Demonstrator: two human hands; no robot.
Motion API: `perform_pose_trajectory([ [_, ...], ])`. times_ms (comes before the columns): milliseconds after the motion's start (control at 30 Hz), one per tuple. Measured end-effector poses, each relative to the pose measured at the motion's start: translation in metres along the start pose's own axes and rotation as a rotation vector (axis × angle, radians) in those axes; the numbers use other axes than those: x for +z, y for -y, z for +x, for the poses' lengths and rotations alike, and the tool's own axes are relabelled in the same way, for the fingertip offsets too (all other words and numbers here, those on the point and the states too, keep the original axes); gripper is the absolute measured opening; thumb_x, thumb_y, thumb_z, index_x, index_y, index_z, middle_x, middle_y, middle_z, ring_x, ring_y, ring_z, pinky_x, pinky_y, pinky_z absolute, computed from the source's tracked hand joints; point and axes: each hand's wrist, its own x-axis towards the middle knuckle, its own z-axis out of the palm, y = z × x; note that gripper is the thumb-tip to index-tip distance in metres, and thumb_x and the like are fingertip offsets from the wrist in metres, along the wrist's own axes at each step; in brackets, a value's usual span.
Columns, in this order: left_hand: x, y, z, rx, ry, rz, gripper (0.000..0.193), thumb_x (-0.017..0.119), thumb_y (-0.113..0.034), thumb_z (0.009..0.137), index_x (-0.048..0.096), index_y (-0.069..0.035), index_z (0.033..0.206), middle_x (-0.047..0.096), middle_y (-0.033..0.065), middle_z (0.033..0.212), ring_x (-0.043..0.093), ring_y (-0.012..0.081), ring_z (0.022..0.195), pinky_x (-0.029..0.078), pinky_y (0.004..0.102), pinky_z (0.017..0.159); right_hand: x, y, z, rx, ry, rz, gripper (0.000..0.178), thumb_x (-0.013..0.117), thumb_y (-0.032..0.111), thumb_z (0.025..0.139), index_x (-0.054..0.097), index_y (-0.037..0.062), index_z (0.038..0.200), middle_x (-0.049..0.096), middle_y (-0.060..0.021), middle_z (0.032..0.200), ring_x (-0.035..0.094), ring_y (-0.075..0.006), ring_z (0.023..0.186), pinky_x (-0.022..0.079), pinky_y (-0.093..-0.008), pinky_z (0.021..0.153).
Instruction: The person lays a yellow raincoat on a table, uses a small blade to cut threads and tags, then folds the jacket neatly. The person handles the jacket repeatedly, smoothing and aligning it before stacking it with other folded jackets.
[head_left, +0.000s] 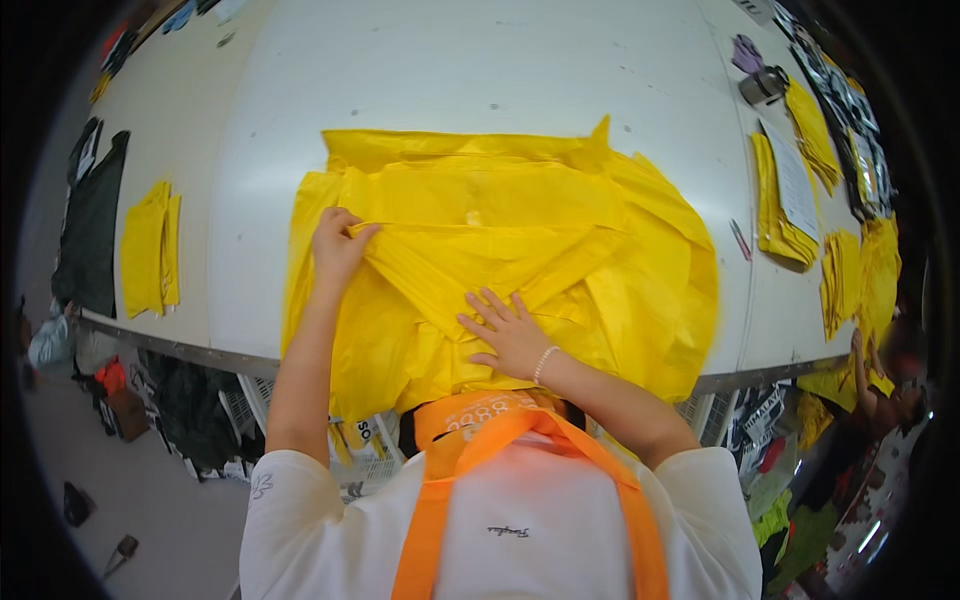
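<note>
A large yellow waterproof garment [665, 260], its exact kind unclear, lies spread and partly folded on the pale table [480, 60] in front of me. Its near side hangs over the table's front edge. My left hand [340, 238] pinches a folded edge at the garment's left, fingers closed on the fabric. A triangular flap of pleated cloth runs from there toward the middle. Flat on that flap rests my right hand [508, 335], fingers spread, pressing the cloth near the front edge. A beaded bracelet circles the right wrist.
Folded yellow pieces [150, 250] and a dark green garment [92, 230] lie at the left. At the right are yellow stacks with a paper sheet [790, 180], a pen [740, 240] and a metal flask [764, 86]. Another person's hands [866, 355] touch yellow cloth at the far right.
</note>
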Motion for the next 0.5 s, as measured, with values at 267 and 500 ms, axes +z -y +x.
perform_pose_trajectory([
  [267,-0.005,0.072,0.046,-0.416,-0.186,-0.132,0.037,0.068,-0.036,0.079,0.062,-0.002,0.093,0.057,0.0049,0.078,0.052,0.0146,0.063,0.042,0.0278,0.055,-0.106,-0.231,-0.043,0.731,-0.884,0.484,0.030,0.052,0.018,0.089,0.058,0.0023,0.114,0.061,-0.0159,0.108,0.059,-0.0267,0.099,0.043,-0.0340,0.090],
  [500,0.006,0.083,0.093,-0.730,0.002,-0.430,0.042,0.071,-0.034,0.074,0.065,0.001,0.097,0.065,0.0068,0.083,0.058,0.0116,0.071,0.046,0.0254,0.063,-0.090,-0.432,-0.225,1.128,-0.529,-0.325,0.024,0.052,0.005,0.083,0.060,-0.0026,0.105,0.061,-0.0213,0.099,0.058,-0.0345,0.090,0.045,-0.0396,0.081],
])
